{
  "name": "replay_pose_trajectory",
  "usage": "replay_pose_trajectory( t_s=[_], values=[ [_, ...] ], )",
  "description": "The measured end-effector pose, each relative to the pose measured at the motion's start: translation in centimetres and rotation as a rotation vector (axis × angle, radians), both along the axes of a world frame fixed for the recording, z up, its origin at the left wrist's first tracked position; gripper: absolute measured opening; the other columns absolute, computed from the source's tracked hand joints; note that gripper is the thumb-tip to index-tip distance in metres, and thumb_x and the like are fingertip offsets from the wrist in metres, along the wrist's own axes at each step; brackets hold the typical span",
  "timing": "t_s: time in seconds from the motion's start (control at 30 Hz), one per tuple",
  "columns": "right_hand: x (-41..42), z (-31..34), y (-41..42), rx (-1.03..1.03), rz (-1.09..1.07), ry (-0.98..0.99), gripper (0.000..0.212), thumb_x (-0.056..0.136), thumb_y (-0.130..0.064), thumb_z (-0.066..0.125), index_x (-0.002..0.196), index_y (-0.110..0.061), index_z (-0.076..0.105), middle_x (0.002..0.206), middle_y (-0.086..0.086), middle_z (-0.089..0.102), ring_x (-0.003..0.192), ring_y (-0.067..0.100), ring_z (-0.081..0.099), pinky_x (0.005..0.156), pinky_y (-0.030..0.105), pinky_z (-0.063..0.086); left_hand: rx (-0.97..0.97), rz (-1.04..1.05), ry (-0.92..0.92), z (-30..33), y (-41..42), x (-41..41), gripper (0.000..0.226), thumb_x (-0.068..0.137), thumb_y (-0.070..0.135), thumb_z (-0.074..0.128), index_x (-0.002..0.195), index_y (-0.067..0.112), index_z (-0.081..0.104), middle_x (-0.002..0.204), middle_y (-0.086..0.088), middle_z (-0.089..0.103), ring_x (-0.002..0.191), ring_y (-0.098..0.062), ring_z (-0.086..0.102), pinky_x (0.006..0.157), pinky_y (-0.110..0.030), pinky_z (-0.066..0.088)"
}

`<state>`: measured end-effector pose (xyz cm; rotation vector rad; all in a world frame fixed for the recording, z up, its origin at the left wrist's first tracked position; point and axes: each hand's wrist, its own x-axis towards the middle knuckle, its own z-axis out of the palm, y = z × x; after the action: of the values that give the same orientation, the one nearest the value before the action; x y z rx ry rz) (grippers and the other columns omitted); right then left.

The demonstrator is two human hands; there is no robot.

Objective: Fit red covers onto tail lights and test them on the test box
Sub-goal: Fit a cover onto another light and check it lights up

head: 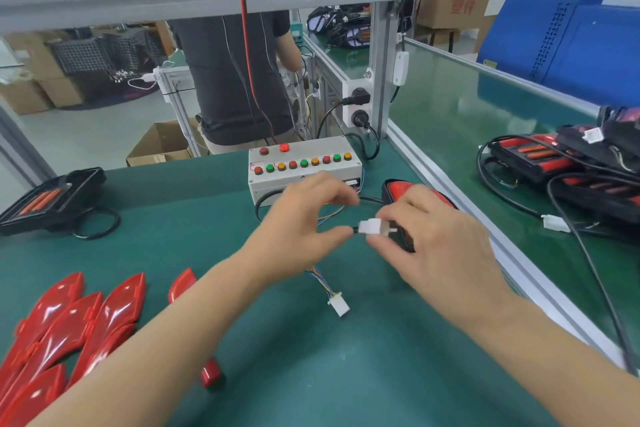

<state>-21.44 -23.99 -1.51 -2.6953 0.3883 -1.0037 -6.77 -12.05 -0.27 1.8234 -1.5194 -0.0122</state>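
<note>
Pinched between the left hand and right hand, 2 white connectors are held just in front of the test box; small, light and rigid, they are best gripped by the housings, not the thin wires.

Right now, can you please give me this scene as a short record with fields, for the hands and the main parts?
left hand: pinches the black-cable side of the white connector pair
right hand: pinches the other side
tail light: red cover fitted, behind right hand
test box: behind the hands, coloured buttons on top
spare connector: loose on green mat
red covers: loose pile, near left
</note>
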Motion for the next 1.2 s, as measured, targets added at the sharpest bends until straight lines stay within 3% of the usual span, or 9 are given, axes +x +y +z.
replay_pose_trajectory(
  t_s=[0.1,0.2,0.33,0.47,0.6,0.67,0.73,0.83,1.2],
  values=[
    [0.8,0.1,-0.3,0.593,0.135,-0.125,0.015,0.077,-0.022,0.077,0.076,-0.020,0.062,0.077,-0.008,0.063,0.062,0.005,0.061,0.060,0.015,0.048,0.114,-0.078,-0.224,-1.2,2.4,0.2,0.014,0.079,0.011,0.065,0.092,0.014,0.066,0.092,0.006,0.062,0.088,-0.010,0.053,0.081,-0.031,0.044],
    [2.0,0.5,-0.7,1.256,0.283,-0.296,0.011,0.081,-0.014,0.074,0.085,-0.014,0.063,0.078,-0.004,0.072,0.066,0.009,0.068,0.054,0.019,0.053,0.414,-0.148,-0.463,-4.4,3.4,0.3,0.028,0.091,0.023,0.056,0.118,0.024,0.061,0.122,0.011,0.058,0.112,-0.014,0.048,0.093,-0.028,0.033],
    [3.4,0.3,-1.0,1.547,0.342,-0.368,0.014,0.083,-0.020,0.067,0.096,-0.014,0.066,0.089,-0.003,0.075,0.064,0.007,0.068,0.049,0.016,0.051,0.409,-0.119,-0.631,-5.5,3.7,-0.2,0.015,0.091,0.029,0.057,0.102,0.030,0.067,0.100,0.015,0.064,0.095,-0.015,0.057,0.088,-0.027,0.030],
    [3.9,-0.2,-1.7,1.510,0.401,-0.402,0.028,0.073,-0.026,0.068,0.095,-0.011,0.063,0.093,0.000,0.075,0.075,0.015,0.073,0.058,0.019,0.055,0.221,-0.153,-0.439,-5.0,4.0,0.5,0.011,0.088,0.027,0.063,0.094,0.028,0.072,0.090,0.015,0.065,0.090,-0.011,0.058,0.091,-0.031,0.030],
    [3.9,-0.5,-2.4,1.428,0.406,-0.347,0.029,0.074,-0.029,0.067,0.093,-0.011,0.056,0.089,0.002,0.076,0.065,0.016,0.071,0.055,0.021,0.055,-0.062,-0.002,0.428,-2.7,4.7,2.3,0.012,0.080,0.026,0.070,0.088,0.032,0.076,0.091,0.012,0.073,0.090,-0.004,0.065,0.083,-0.015,0.044],
    [4.0,-0.7,-2.6,1.337,0.393,-0.326,0.022,0.076,-0.028,0.069,0.090,-0.015,0.059,0.081,0.003,0.074,0.055,0.012,0.064,0.051,0.021,0.053,-0.212,0.107,0.684,-1.8,4.6,3.5,0.019,0.080,0.017,0.066,0.084,0.032,0.077,0.092,0.015,0.073,0.092,0.004,0.063,0.082,-0.007,0.043],
    [4.3,-0.8,-2.5,1.198,0.362,-0.263,0.006,0.082,-0.023,0.072,0.083,-0.026,0.067,0.075,0.003,0.072,0.048,0.010,0.055,0.043,0.021,0.046,-0.208,0.173,0.695,-1.3,4.2,4.3,0.028,0.086,0.005,0.061,0.079,0.028,0.076,0.092,0.016,0.073,0.091,0.006,0.063,0.083,-0.006,0.042],
    [4.9,-1.3,-1.9,1.042,0.363,-0.140,0.013,0.085,-0.020,0.073,0.082,-0.033,0.073,0.069,-0.002,0.070,0.046,0.008,0.047,0.040,0.019,0.041,-0.062,0.192,0.623,-1.7,3.4,4.3,0.028,0.090,0.005,0.059,0.090,0.028,0.073,0.091,0.009,0.069,0.085,0.001,0.057,0.086,-0.013,0.041],
    [5.1,-1.5,-1.8,0.816,0.314,0.121,0.014,0.088,-0.022,0.069,0.097,-0.030,0.076,0.067,-0.009,0.067,0.053,0.002,0.047,0.048,0.015,0.042,0.110,0.138,0.322,-2.5,2.3,3.5,0.027,0.090,0.011,0.062,0.103,0.034,0.071,0.074,-0.004,0.049,0.069,-0.007,0.044,0.070,-0.020,0.035]
  ],
)
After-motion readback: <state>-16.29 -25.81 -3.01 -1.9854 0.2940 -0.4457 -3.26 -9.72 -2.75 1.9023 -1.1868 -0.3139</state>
